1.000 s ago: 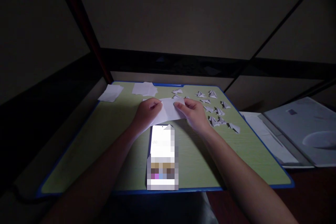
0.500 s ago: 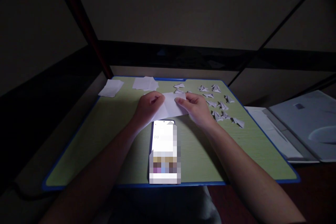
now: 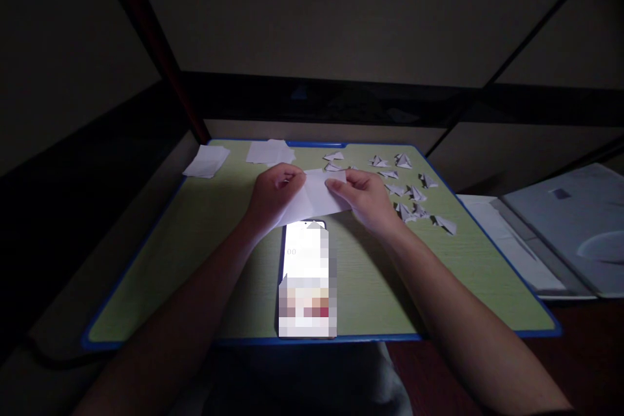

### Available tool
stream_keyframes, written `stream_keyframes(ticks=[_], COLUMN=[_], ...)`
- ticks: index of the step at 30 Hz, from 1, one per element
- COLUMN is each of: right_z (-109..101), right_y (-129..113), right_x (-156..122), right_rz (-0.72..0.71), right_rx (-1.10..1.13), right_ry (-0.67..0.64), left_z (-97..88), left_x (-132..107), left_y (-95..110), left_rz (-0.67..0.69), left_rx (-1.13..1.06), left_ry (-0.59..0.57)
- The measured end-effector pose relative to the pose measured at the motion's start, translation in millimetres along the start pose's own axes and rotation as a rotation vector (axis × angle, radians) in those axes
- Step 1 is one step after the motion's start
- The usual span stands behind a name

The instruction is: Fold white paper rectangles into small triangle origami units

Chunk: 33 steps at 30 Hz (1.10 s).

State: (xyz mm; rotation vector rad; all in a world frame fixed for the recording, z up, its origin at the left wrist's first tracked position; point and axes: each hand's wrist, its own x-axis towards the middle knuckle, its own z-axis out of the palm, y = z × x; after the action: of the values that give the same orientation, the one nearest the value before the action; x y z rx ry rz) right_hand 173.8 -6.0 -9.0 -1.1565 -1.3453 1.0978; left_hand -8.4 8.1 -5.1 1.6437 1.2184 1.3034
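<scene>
A white sheet of paper (image 3: 318, 196) is stretched between my two hands above the middle of the table. My left hand (image 3: 277, 194) is closed on its left end, thumb on top. On the right end, my right hand (image 3: 364, 198) pinches the paper with the thumb across its face. A faint crease runs down the sheet near my left thumb. Just below the paper lies a phone (image 3: 306, 253) with a bright lit screen, partly blurred out. Several small folded paper planes (image 3: 416, 194) lie to the right of my right hand.
The green table (image 3: 160, 273) has a blue rim. Two piles of white paper, a left pile (image 3: 207, 161) and a second pile (image 3: 270, 152), lie along its far left side. A large grey-white open box (image 3: 565, 227) stands beyond the right edge. Dark walls close in behind and left.
Both hands keep their hold on the paper and barely move. The picture on the phone's screen has changed, and the whole view has shifted slightly.
</scene>
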Motion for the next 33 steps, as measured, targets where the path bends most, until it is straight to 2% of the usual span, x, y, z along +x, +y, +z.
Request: stream_keyframes(ticks=[6,13,33], right_z=[0.3,0.1,-0.6], right_y=[-0.6,-2.6,1.6], right_x=[-1.1,-1.5,1.1], right_rz=[-0.021,-0.039,-0.039], right_rx=[0.052,0.000,0.017], right_ry=[0.002,0.027,0.034], left_z=[-1.0,-1.5,0.7], left_x=[-0.8,0.0,-0.6], left_y=[-0.1,0.5,-0.7], left_rz=[0.001,0.037,0.019], left_rx=[0.038,0.070,-0.002], left_ry=[-0.016,-0.021,-0.009])
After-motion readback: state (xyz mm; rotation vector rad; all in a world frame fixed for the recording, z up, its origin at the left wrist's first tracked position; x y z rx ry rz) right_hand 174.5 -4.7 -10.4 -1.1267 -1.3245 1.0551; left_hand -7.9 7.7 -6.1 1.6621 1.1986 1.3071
